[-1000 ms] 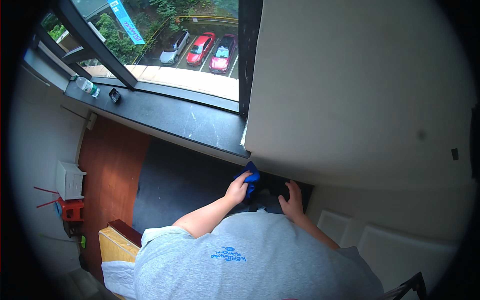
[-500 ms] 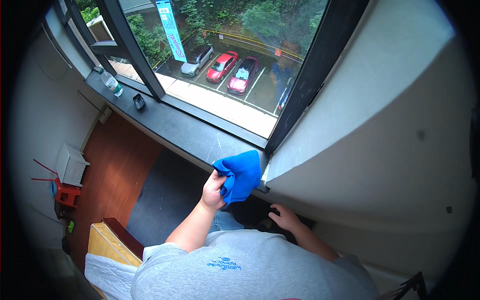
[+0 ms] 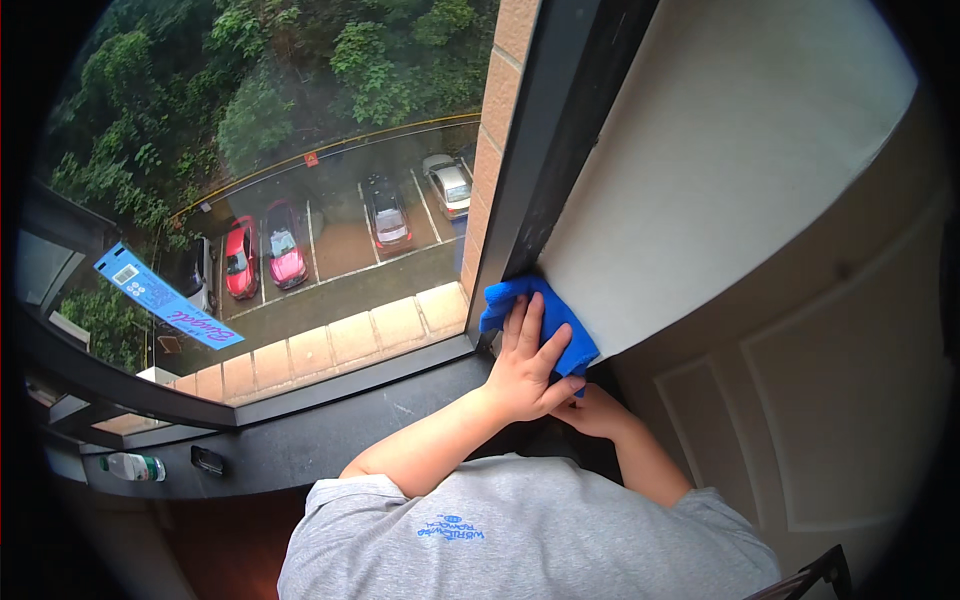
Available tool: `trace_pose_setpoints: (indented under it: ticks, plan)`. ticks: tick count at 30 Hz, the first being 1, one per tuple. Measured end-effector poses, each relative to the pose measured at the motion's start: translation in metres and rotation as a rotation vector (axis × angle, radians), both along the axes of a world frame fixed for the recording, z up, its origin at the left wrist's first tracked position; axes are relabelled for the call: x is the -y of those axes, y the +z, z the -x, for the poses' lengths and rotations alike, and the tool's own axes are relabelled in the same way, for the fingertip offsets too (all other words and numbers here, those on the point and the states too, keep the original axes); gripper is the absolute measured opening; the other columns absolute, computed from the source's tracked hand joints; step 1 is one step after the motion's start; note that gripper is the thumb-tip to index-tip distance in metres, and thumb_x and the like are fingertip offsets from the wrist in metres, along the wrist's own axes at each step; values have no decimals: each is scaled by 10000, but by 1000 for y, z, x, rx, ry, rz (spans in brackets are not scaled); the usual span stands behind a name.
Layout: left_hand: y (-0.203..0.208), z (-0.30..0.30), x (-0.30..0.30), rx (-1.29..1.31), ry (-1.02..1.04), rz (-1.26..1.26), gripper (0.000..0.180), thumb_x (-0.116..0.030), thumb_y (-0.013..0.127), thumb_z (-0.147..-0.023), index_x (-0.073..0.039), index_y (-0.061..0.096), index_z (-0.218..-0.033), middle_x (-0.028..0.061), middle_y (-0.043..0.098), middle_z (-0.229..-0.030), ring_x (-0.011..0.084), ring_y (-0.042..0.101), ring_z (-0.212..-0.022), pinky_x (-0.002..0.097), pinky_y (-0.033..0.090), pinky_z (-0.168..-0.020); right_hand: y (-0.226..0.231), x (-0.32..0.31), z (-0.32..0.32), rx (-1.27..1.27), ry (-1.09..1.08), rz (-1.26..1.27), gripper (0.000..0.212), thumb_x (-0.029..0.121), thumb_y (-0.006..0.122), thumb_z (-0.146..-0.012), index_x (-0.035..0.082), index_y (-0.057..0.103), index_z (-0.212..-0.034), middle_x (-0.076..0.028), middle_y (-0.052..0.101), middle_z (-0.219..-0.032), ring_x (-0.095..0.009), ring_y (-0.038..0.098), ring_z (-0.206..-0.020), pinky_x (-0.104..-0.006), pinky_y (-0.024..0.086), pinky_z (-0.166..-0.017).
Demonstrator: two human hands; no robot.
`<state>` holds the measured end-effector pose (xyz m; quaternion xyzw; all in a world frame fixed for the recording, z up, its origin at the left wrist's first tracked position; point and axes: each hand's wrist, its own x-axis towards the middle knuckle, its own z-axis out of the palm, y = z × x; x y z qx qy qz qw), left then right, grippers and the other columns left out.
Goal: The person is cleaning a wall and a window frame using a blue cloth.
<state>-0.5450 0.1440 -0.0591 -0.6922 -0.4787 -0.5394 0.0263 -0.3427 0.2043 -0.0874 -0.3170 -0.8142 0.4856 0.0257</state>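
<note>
A blue cloth [image 3: 565,350] lies bunched against the corner where the dark window frame meets the pale wall. My left hand [image 3: 527,365] presses on it with fingers stretched out and spread over the fabric. Just below, my right hand [image 3: 598,410] is at the cloth's lower corner, close against the left thumb. Its fingertips are mostly hidden, so whether they grip the fabric does not show. Beneath the left forearm runs the dark window sill [image 3: 350,430].
A plastic bottle [image 3: 133,467] lies on the sill at far left, beside a small black object [image 3: 207,460]. The window pane [image 3: 330,150] overlooks parked cars and trees. A pale wall [image 3: 690,190] rises at right.
My left hand has brought the blue cloth up against the wall corner, and its fingers have spread from a grip. The right hand has moved in beside it. The view has turned rightward.
</note>
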Motion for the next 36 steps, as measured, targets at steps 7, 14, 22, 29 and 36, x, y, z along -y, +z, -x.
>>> trace_pose_setpoints:
  ticks: [7, 14, 22, 29, 36]
  plan:
    - [50, 4, -21, -69, 26, -256, 797, -481, 642, -879, -120, 346, -1525, 350, 169, -1567, 607, 112, -1427, 661, 169, -1129, 112, 17, 16, -727, -526, -943, 251, 184, 610, -942, 63, 617, -1162, -198, 586, -1241, -365, 559, -1169, -452, 435, -985]
    - [35, 4, -44, -74, 56, -446, 819, -476, 581, -909, -30, 293, -1532, 357, 186, -1559, 606, 184, -1410, 661, 171, -1139, 85, -26, 71, -938, -604, -1380, 579, 401, 323, -1031, 113, 294, -1533, -261, 157, -1604, -488, 125, -1478, -635, 125, -1163]
    - [-42, 12, -32, -109, 18, -293, 749, -377, 490, -953, -34, 217, -1560, 342, 110, -1585, 588, 131, -1435, 642, 152, -1155, 84, -26, 74, -975, -619, -1410, 557, 382, 339, -1025, 112, 349, -1512, -250, 217, -1592, -490, 170, -1467, -632, 137, -1165]
    - [88, 20, -55, -190, 52, -463, 691, -282, 360, -988, 113, 155, -1517, 307, 125, -1595, 596, 89, -1433, 640, 144, -1166, 88, -25, 72, -943, -626, -1392, 566, 392, 339, -1023, 117, 345, -1517, -259, 222, -1588, -483, 172, -1469, -624, 138, -1168]
    - [-51, 12, -37, -206, 81, -303, 748, -375, 365, -1001, 98, 114, -1523, 322, 89, -1588, 601, 124, -1424, 665, 159, -1155, 86, -28, 74, -1023, -608, -1408, 583, 411, 347, -1018, 116, 342, -1521, -258, 220, -1588, -488, 174, -1466, -617, 134, -1172]
